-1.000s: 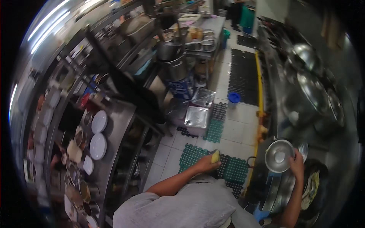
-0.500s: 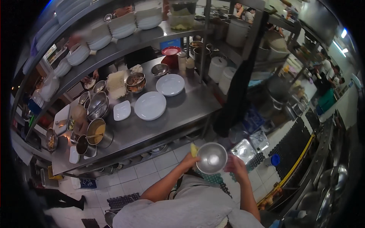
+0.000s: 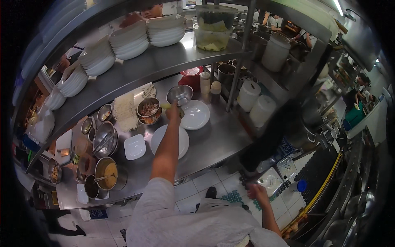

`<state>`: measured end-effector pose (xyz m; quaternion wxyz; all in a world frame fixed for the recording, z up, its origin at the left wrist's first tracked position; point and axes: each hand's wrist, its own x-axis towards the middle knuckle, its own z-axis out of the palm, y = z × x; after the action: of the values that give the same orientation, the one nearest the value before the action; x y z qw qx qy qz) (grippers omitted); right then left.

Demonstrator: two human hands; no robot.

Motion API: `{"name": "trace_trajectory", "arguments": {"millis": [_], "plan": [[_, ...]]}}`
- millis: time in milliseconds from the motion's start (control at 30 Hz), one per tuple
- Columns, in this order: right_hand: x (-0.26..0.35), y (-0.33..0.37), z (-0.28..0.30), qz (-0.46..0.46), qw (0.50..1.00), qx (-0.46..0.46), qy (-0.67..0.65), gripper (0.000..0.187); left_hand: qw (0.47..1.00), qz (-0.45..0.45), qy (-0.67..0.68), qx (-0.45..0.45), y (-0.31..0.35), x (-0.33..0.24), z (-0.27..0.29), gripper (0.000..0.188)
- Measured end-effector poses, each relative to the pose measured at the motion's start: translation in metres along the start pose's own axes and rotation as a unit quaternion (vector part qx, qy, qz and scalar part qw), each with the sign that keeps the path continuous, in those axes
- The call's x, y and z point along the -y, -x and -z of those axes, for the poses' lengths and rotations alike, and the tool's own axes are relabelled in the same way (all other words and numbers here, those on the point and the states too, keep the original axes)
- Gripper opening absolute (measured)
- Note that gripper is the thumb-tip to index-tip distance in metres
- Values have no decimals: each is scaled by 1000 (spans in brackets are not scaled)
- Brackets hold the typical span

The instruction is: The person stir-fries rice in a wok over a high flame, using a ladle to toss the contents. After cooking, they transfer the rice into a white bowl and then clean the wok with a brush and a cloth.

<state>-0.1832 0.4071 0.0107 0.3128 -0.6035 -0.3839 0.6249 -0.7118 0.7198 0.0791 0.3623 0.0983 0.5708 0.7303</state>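
A thin-walled steel bowl (image 3: 184,91), round and shiny, is on the table (image 3: 220,133) at the upper centre of the frame. The table is smooth, brushed metal. Below the bowl come glossy white ceramic plates (image 3: 199,116) and a squarish dish (image 3: 135,147) with rounded corners. To the left lies a pale, rough-textured slab (image 3: 126,110), next to a metal bowl of shredded food (image 3: 149,108); at lower left, a deep steel pot (image 3: 108,173) contains thick yellow-brown sauce.

The left arm stretches nearly straight up the frame, crossing the lower plate. The left hand (image 3: 177,110) meets the steel bowl's near rim and grips a yellow-green piece (image 3: 165,106) at its left side; whether its fingers also clasp the bowl cannot be told. The right hand (image 3: 258,193) is raised above the floor at lower right, elbow bent, fingers curled and blurred; whether it holds anything cannot be told.

Counted: two round plates, one squarish dish, two squeeze bottles (image 3: 205,83), two white tubs (image 3: 262,112) and five visible stacks of white bowls (image 3: 166,32) along the shelf (image 3: 164,55).
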Motion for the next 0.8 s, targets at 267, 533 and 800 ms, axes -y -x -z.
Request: {"name": "trace_trajectory", "arguments": {"millis": [267, 533, 800], "plan": [[-51, 36, 12, -22, 991, -130, -22, 36, 970, 104, -47, 216, 146, 67, -19, 30], [78, 57, -48, 341, 891, -208, 214, 41, 634, 191, -255, 705, 383, 119, 26, 65], [73, 114, 2, 223, 930, -244, -163, 38, 521, 662, -36, 537, 428, 154, 24, 60]]}}
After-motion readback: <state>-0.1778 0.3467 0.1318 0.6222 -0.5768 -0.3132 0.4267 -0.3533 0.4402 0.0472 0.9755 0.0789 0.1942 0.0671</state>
